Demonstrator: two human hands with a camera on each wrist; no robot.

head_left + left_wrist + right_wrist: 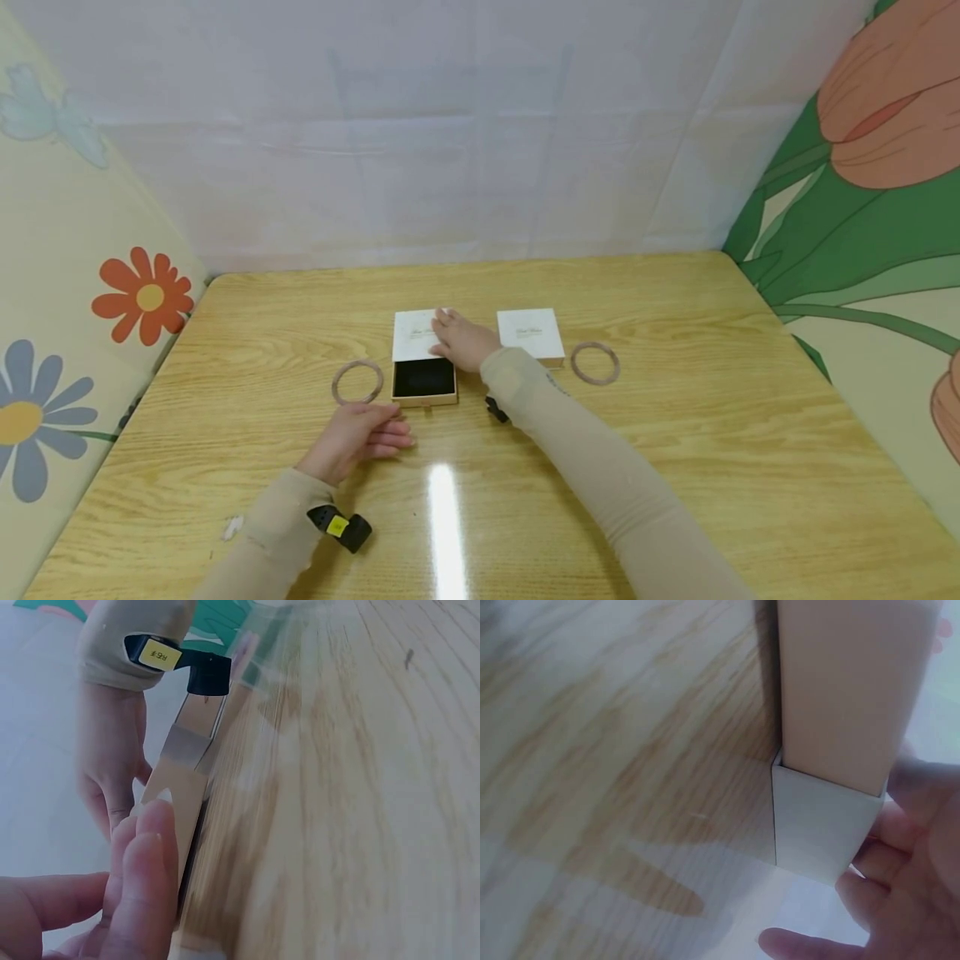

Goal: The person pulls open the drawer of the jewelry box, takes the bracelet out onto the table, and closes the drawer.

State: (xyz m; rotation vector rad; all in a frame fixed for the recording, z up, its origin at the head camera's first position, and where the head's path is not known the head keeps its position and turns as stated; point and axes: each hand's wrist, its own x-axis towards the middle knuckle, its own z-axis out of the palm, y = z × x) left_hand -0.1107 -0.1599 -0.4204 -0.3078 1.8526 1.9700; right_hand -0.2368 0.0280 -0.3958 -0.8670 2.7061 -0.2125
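Observation:
A white-sleeved drawer box [417,327] stands mid-table, its tan drawer [450,400] pulled out toward me, showing a black lining. Across the right part of its sleeve lies my right hand [467,343], fingers toward the far edge and thumb nearer the drawer. The right wrist view has that hand [911,892] along the white sleeve [821,825], one finger extended past its end. My left hand [356,437] is just in front of the drawer, fingers extended, holding nothing. Left of the box is a purplish bangle [335,385], partly close behind the left hand.
A second white box [536,329] is to the right, partly behind the right sleeve. Another purplish bangle [573,367] lies beside it. A small white scrap [232,527] is near the left forearm on the wooden table [675,467]. A pale cloth [480,167] hangs behind.

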